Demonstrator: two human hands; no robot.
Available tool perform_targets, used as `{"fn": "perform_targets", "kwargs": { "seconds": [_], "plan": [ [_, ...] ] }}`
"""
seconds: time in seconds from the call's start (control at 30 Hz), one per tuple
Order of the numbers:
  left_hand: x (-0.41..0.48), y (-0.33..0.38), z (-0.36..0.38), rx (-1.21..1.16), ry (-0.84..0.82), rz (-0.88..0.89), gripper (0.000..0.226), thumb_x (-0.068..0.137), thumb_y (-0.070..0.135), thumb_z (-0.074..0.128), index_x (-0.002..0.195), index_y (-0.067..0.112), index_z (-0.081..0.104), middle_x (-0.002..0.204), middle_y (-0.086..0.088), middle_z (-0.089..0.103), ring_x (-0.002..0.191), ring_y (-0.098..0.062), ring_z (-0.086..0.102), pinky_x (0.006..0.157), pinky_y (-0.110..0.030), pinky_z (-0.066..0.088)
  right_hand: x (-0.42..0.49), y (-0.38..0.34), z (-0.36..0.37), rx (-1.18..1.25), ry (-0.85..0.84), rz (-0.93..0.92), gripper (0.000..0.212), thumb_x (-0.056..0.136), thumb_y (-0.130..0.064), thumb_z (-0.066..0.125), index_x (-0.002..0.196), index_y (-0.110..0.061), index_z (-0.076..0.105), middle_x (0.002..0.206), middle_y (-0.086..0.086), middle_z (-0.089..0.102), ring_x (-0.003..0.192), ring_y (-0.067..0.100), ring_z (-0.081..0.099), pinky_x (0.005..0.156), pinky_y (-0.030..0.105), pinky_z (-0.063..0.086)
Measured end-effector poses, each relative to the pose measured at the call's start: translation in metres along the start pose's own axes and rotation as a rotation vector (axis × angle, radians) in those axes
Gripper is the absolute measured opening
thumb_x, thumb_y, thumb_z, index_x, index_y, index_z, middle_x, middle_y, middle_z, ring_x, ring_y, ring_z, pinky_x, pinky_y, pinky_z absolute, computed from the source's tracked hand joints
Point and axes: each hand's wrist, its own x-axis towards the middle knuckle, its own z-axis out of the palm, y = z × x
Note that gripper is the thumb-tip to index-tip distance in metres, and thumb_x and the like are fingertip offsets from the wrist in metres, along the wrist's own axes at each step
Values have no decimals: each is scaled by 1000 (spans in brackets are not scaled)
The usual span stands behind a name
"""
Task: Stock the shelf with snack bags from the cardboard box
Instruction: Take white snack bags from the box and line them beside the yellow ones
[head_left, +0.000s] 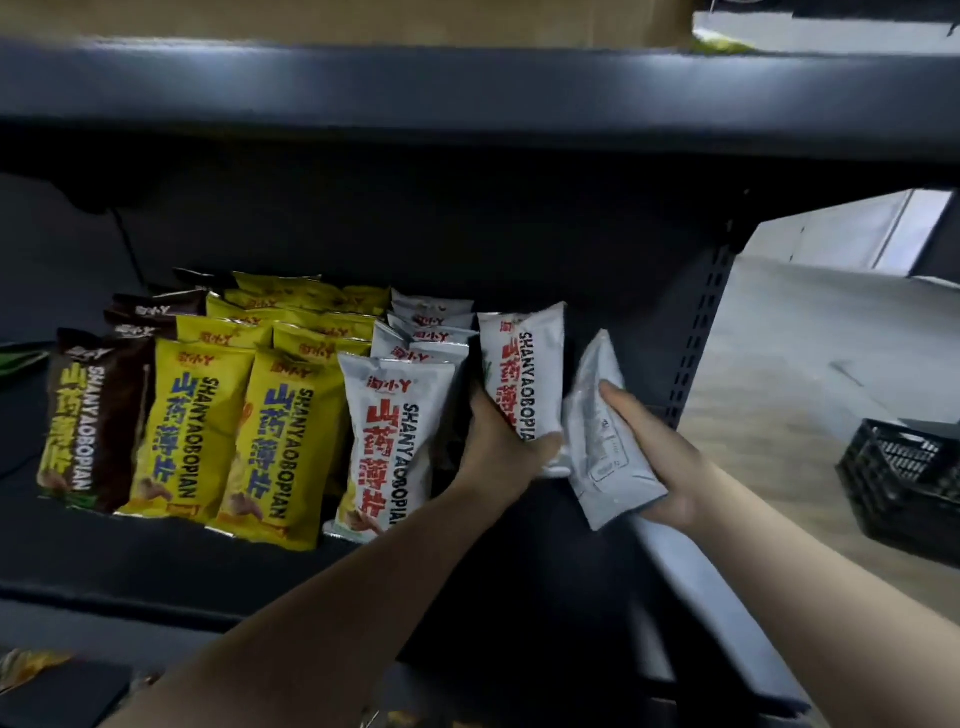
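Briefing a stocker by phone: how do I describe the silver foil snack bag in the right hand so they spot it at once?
On the dark metal shelf, look right of the rows of brown, yellow and silver bags. The right hand grips the silver foil snack bag, tilted. Unlike the red-lettered silver bag in the left hand, it shows its back.

A silver snack bag (522, 374) with red lettering is gripped upright at its lower end by the left hand (498, 441), near the right end of the dark shelf (156, 566). A second silver bag (605, 431), its back side shown, is held tilted in the right hand (662, 467), just beside the first. To the left, a silver row (384, 447), two yellow rows (228, 441) and a brown row (88, 421) are stood back from the front edge. A black crate (904, 488) is seen on the floor beyond the right end.
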Motion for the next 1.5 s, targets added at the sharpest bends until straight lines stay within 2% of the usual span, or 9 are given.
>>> {"fn": "perform_targets", "kwargs": {
  "seconds": [0.13,0.27,0.4,0.73,0.97,1.07,1.2,1.3,1.5],
  "plan": [
    [27,-23,7,79,24,38,80,78,0,70,141,15,24,105,6,59,92,-2,64,72,-17,54,19,9,-14,180,196,-133,56,75,-45,72,118,-11,66,113,10,70,100,26,68,85,38,54],
    [47,-37,15,225,166,150,88,82,7,68,149,18,12,144,-3,39,133,-16,39,112,-36,32,25,10,-8,76,219,-275,43,86,-37,66,119,-10,63,107,12,72,97,28,70,84,40,55],
    [62,-45,23,306,284,234,83,84,12,66,149,15,15,152,0,25,140,-11,24,115,-18,13,23,7,5,11,210,-396,34,91,-27,62,117,-6,61,102,11,74,94,27,71,89,41,53],
    [93,-61,36,447,302,10,98,81,26,72,149,12,4,151,-8,27,139,-23,29,116,-39,22,19,8,3,-28,180,-378,34,91,-30,60,121,-12,59,106,7,73,98,24,70,94,44,52],
    [91,-55,35,593,231,-120,98,69,41,80,137,-3,25,136,-18,41,129,-31,42,107,-38,35,23,9,1,-33,209,-383,33,91,-33,60,118,-14,61,105,6,73,98,24,70,96,47,51],
    [74,-51,37,801,346,64,96,78,57,62,141,-3,24,142,-21,37,132,-32,39,108,-37,35,26,10,4,-49,235,-391,35,91,-33,60,119,-12,61,106,8,73,98,26,70,95,46,52],
    [57,-49,45,899,427,597,65,87,16,40,147,0,21,150,-25,27,137,-37,34,105,-39,38,30,10,8,-60,252,-400,34,91,-35,61,117,-14,61,107,9,72,101,27,69,97,49,50],
    [61,-44,40,1070,240,549,71,79,7,10,149,1,-1,157,-20,1,146,-34,4,118,-43,15,32,10,8,-70,289,-404,35,89,-38,63,115,-14,62,107,8,72,101,26,69,98,51,49],
    [70,-40,27,1137,91,479,76,85,7,36,150,2,-2,157,-17,-10,146,-33,-9,118,-44,-7,29,9,12,-83,297,-407,32,88,-37,64,112,-16,59,106,7,72,99,24,69,95,48,52]
  ]
}}
